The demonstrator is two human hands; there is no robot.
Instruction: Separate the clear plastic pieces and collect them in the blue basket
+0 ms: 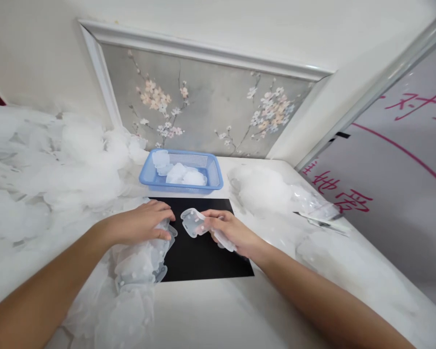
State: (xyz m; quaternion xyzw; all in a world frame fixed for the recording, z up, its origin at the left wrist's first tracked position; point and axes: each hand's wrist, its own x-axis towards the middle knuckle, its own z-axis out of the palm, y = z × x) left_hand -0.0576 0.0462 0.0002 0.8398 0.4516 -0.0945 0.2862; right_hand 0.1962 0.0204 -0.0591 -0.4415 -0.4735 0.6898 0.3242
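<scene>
My right hand [228, 230] is closed on several thin translucent plastic pieces [193, 223], holding them above the right half of a black mat [199, 261]. One piece sticks out past the fingertips toward the left, and more show below the palm. My left hand [147, 222] rests with fingers apart on a loose pile of similar translucent pieces [140, 261] that covers the mat's left edge. Whether its fingers grip any of them is unclear; thumb and fingers are spread.
A blue basket [181, 188] with some pieces inside stands behind the mat. A large heap of pieces [39, 169] covers the left side. On the right lie a plastic bag [265, 191] and a thin tool [323, 223]. A whiteboard [396, 194] with red writing stands at the right.
</scene>
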